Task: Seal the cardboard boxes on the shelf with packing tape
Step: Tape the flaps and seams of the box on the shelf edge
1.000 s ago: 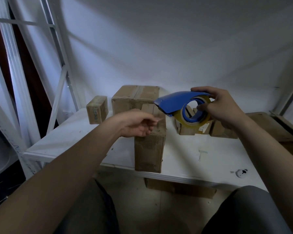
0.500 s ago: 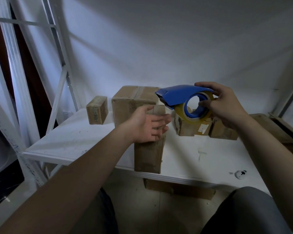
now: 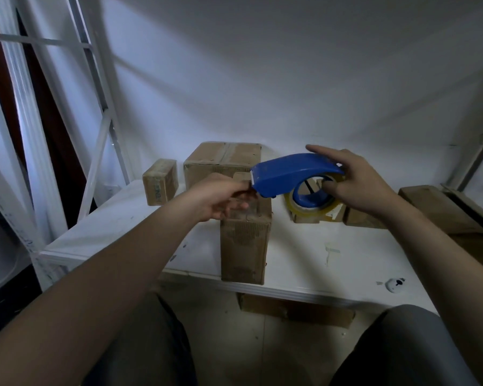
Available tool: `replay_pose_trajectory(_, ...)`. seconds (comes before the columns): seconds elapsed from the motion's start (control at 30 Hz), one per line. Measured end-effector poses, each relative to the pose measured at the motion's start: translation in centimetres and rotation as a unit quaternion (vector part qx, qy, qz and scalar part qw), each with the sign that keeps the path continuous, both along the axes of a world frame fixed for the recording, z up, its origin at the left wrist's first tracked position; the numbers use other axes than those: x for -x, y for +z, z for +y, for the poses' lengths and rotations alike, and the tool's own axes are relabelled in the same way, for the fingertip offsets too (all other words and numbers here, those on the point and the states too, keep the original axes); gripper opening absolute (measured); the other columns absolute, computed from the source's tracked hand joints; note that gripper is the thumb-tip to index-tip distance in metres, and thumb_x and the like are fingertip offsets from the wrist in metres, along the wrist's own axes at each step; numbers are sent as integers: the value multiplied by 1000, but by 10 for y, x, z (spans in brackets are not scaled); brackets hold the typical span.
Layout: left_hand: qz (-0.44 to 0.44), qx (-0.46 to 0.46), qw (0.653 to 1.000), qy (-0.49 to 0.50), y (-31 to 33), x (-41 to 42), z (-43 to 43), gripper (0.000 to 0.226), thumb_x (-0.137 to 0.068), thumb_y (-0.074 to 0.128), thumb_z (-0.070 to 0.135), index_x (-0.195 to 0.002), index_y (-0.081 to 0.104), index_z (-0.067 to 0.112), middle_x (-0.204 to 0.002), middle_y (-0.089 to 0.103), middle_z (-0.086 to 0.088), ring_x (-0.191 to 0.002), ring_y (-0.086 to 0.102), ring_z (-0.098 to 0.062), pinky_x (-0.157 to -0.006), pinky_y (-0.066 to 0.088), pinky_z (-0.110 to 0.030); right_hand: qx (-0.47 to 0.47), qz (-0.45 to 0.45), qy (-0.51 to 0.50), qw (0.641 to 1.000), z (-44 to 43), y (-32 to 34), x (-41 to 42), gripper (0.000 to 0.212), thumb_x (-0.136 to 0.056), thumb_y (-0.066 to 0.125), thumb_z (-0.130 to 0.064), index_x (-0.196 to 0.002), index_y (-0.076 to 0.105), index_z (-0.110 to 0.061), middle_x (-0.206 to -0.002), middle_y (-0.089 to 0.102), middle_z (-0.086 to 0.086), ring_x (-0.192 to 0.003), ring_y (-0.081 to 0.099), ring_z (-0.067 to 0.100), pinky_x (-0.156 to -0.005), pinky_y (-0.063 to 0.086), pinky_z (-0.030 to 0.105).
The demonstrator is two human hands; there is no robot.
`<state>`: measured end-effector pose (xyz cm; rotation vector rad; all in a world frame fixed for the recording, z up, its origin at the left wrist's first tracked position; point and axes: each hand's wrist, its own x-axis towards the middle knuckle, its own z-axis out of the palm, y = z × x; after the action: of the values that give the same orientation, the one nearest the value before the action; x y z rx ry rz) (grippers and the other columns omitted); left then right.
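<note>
A long narrow cardboard box (image 3: 246, 243) stands at the front edge of the white shelf (image 3: 117, 229). Just above its far end my right hand (image 3: 360, 188) grips a blue tape dispenser (image 3: 290, 174), thumb in the hole of the yellowish tape roll (image 3: 313, 207) and fingers over the top. At the dispenser's cutter end my left hand (image 3: 221, 199) has its fingers curled and seems to pinch the tape end over the box top. Behind stand a large box (image 3: 221, 160) with tape along its top seam and a small box (image 3: 160, 181).
More low boxes (image 3: 360, 220) sit behind the dispenser, and flat cardboard (image 3: 441, 208) lies at the right. A small white round object (image 3: 396, 285) rests near the shelf's front right. White frame struts (image 3: 95, 168) rise at left. Cardboard (image 3: 296, 312) lies on the floor under the shelf.
My left hand left the side of the narrow box and rose to the dispenser's cutter end. The dispenser tilted and came down closer to the box top.
</note>
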<state>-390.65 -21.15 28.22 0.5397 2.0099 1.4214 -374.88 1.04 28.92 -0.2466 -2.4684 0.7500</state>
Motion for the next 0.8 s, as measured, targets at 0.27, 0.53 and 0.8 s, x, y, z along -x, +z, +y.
replay_pose_trajectory(0.27,62,43,997,-19,-1,9,-15,21,-90,72,34,-88,76,14,-85,77,-1,-80,65,-12,-46,34,-17,-45,11,94,995,-3,-14,-10,73,-86,66,4,-145,47,-35,-116,58,-3,-103,57,11,-93,51,30)
replay_pose_trajectory(0.53,77,-8,997,5,-21,9,-19,8,-92,69,20,-92,76,16,-66,70,2,-53,49,-5,-48,38,-18,-110,49,105,987,5,-31,-8,75,-87,69,-1,-147,44,-38,-110,58,-4,-103,54,12,-89,49,28)
replay_pose_trajectory(0.8,187,-21,980,58,-41,27,-42,16,-90,72,31,-89,78,17,-67,72,10,-65,55,-5,-56,44,-25,-138,65,46,987,24,-52,-22,80,-86,68,2,-145,42,-44,-109,47,-1,-98,46,7,-86,37,13)
